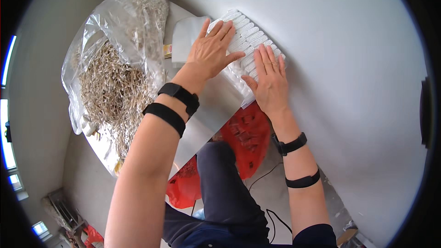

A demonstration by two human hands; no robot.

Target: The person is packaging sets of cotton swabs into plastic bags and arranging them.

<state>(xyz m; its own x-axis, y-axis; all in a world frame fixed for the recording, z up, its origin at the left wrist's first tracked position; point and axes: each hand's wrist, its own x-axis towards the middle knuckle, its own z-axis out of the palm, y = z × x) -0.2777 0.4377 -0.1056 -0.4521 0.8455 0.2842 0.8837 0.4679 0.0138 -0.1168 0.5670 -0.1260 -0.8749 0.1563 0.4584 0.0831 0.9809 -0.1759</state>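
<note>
Left hand (212, 51) and right hand (272, 82) resting flat, unclenched, on white bundles (251, 33), upper centre, clear bag (110, 16) bulging with sticks (110, 85), upper left.

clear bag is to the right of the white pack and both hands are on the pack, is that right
Not quite: the head view shows the clear bag to the left of the white pack. The left hand and right hand are both on the pack.
</note>
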